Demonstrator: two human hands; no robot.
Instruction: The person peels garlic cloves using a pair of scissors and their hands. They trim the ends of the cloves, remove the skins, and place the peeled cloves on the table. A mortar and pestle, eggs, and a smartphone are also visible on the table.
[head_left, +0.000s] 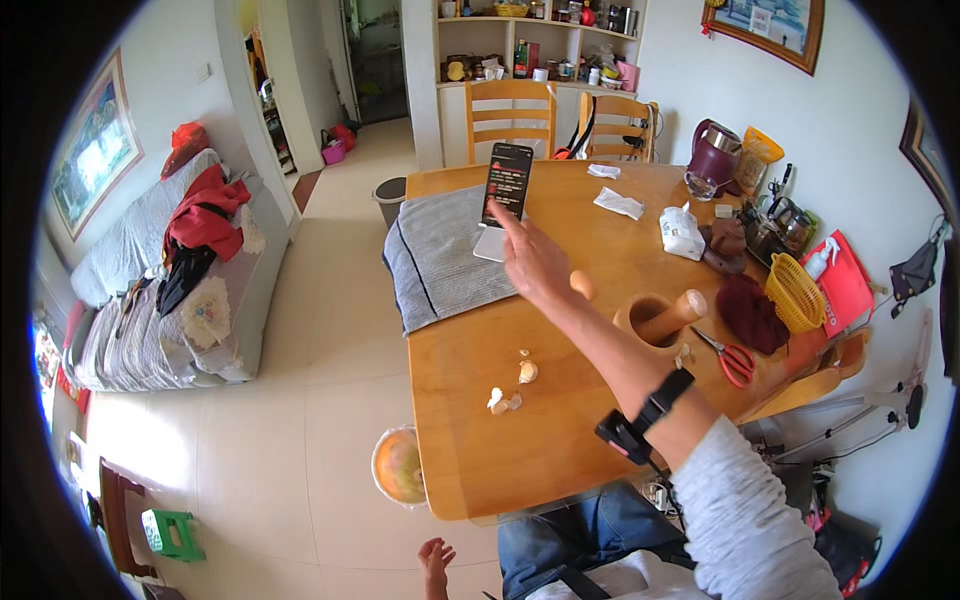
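Note:
My right hand (534, 259) reaches across the wooden table (465, 465), its index finger at the lower left of a lit smartphone (510, 176). The phone stands upright on a small white stand (490, 244), on a folded grey towel (450, 262). My left hand (435, 553) is low beside the table's near left corner, fingers loosely curled, holding nothing visible. Under my right forearm's far side lies an egg-shaped thing (582, 285). A wooden mortar (637, 309) holds a wooden pestle (679, 311); red-handled scissors (731, 358) lie beside it. Garlic (528, 371) and peelings (501, 403) lie near the table's left side.
A tissue pack (682, 231), a teapot (726, 238), a dark red cloth (750, 313), a yellow basket (793, 292) and a purple kettle (712, 154) line the right side. Chairs (510, 112) stand at the far edge. A wrapped bowl (399, 466) sits below the left edge.

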